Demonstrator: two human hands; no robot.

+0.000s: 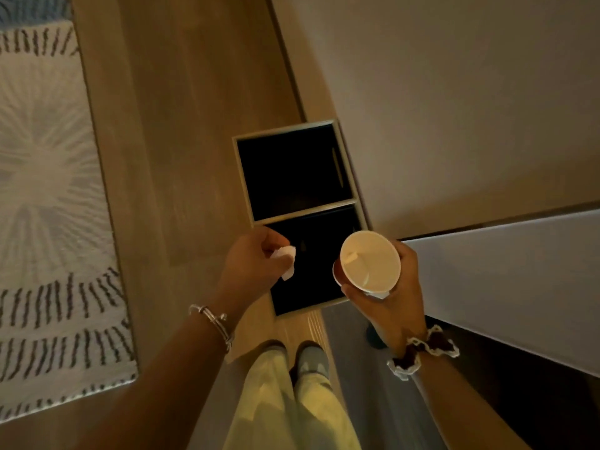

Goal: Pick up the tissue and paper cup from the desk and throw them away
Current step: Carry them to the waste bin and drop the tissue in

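You are standing at the near end of the bin (pixel 355 203), a floor box split into 2 dark compartments set 1 behind the other along the wall, and everything here is placed against it. Your left hand (pixel 251 258) sits over the left part of the bin's near compartment, fingers curled tight around the tissue (pixel 287 254), which pokes out toward the bin's middle as a small white crumple. It already hangs above the dark opening, so letting go should drop it straight down.

Your right hand (pixel 394 293) is at the bin's near right corner, fingers wrapped around the wall of the paper cup (pixel 370 261). The cup's long axis points roughly up at the camera, mouth toward you; a small pale scrap seems to lie inside, though you cannot tell what it is. The cup straddles the bin's right rim, partly over the opening and partly outside it. That offset is what the coming move turns on: I judge the cup needs to shift toward the bin's centre before release, or it may clip the rim.

The left hand is the better placed of the 2. Both compartments read as black; whether either holds anything cannot be told. The far compartment is well beyond both hands
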